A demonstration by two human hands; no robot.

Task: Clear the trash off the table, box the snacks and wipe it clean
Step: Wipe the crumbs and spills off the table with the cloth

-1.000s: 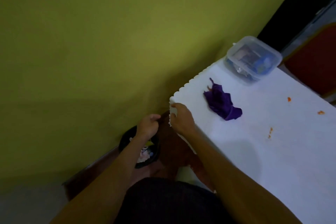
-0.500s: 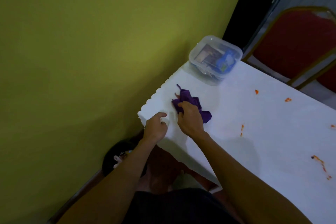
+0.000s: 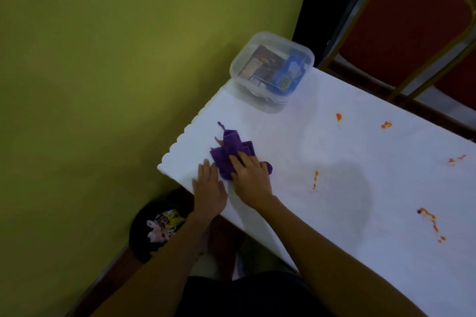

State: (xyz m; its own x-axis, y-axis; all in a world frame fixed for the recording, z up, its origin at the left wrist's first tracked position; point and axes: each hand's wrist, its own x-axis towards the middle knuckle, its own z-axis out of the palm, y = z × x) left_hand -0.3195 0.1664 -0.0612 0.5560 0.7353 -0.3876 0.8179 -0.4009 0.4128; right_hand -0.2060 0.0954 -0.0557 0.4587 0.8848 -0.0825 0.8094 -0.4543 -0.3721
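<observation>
White table (image 3: 334, 213), left hand (image 3: 208, 188) open flat on it, right hand (image 3: 251, 180) spread — pressing purple cloth (image 3: 226, 152)

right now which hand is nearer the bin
Left. The left hand lies at the table edge, close to the bin; the right hand is farther in, on the cloth.

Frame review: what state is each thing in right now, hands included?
right hand: fingers flat, pressing the cloth.
left hand: flat on the table beside the cloth, holding nothing.
cloth: crumpled, lying on the table.
box: lid on, snacks inside.
table: orange stains not yet wiped.
bin: on the floor, wrappers in it.
</observation>
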